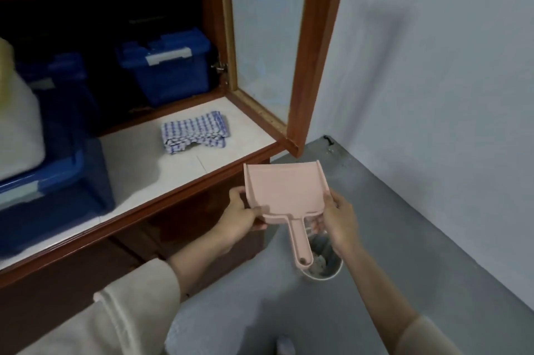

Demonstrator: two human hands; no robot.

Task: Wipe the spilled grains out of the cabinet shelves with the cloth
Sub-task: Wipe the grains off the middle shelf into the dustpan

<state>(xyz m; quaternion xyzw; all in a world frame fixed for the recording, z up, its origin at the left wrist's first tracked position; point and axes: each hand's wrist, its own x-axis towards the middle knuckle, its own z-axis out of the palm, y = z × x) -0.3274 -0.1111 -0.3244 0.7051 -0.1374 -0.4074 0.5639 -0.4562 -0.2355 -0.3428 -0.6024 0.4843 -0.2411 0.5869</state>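
Below the front edge of the shelf (135, 172), over the grey floor (410, 245), both hands hold a pink dustpan (284, 190). The left hand (242, 216) grips its left wall and the right hand (338, 219) pinches its right rear corner. The handle points near and down toward a small round bin (332, 271) on the floor. What lies in the bin is grey and too blurred to tell.

On the white shelf the blue-checked cloth (195, 132) lies folded toward the right end, apart from both hands, with bare shelf around it. A blue lidded box (170, 71) stands far behind it. A larger blue box (55, 193) at the left has a white container (17, 129) on top. The cabinet door (315, 51) stands open at the right, its lower corner near the dustpan's far edge.
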